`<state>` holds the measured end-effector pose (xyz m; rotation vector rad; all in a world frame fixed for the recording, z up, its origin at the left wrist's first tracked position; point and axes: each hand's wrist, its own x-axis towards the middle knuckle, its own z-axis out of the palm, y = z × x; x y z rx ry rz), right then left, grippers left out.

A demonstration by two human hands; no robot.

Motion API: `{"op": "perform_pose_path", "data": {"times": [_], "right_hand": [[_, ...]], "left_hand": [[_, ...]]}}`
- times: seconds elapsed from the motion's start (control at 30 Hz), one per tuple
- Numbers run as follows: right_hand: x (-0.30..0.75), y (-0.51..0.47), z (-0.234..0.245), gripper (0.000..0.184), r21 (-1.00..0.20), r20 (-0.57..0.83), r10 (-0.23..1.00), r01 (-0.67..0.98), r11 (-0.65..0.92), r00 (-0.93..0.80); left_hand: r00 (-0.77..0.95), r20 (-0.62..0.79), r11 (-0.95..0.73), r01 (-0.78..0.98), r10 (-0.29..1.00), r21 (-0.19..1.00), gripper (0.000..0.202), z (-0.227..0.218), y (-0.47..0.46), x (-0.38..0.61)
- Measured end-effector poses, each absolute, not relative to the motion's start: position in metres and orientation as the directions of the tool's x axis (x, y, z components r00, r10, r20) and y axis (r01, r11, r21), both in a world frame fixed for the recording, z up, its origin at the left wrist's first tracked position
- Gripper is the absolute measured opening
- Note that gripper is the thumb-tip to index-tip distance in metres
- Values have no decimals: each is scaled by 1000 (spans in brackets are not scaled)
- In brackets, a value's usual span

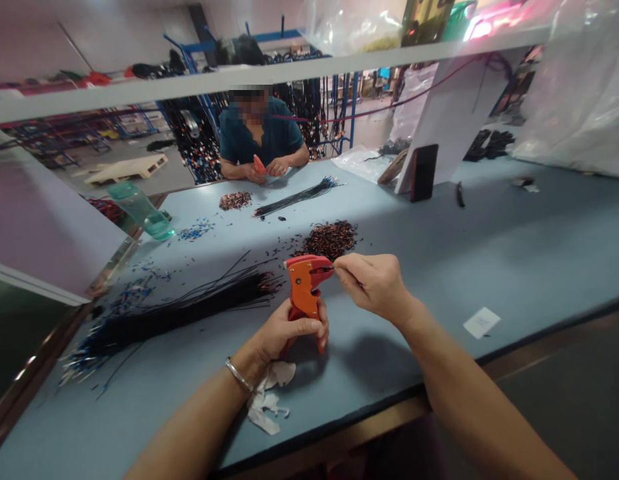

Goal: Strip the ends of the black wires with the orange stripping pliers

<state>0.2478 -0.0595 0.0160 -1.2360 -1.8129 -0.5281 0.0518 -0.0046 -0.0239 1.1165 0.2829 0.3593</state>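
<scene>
My left hand point(289, 331) is wrapped round the handles of an orange crimping tool point(305, 287), held upright above the blue table point(489, 247). My right hand point(373, 283) pinches a thin black wire point(330, 269) and holds its end at the tool's jaws. A bundle of black wires point(189, 308) with blue ends lies to the left of my hands. A pile of small dark terminals point(332, 238) sits just beyond the tool.
A crumpled white tissue point(267, 398) lies under my left wrist. A green bottle point(142, 209) stands at the left edge. Across the table a person in a dark shirt point(259, 137) holds a similar tool, with a wire bundle point(299, 195) and terminal pile point(235, 200) nearby. A white slip point(482, 322) lies right.
</scene>
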Motion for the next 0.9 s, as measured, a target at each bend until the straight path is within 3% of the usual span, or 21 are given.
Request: {"op": "perform_pose_path", "data": {"times": [0.6,0.9], "right_hand": [[247,-63,16,25,-108,796,590,928,357,-134],[239,-60,12,20,-125,861,500,912,392,-97]], "left_hand": [[892,-54,281,-83,449,956,33,-18,-8,56],[865,-63,258,-78,498,963,35,-20,-11,58]]}}
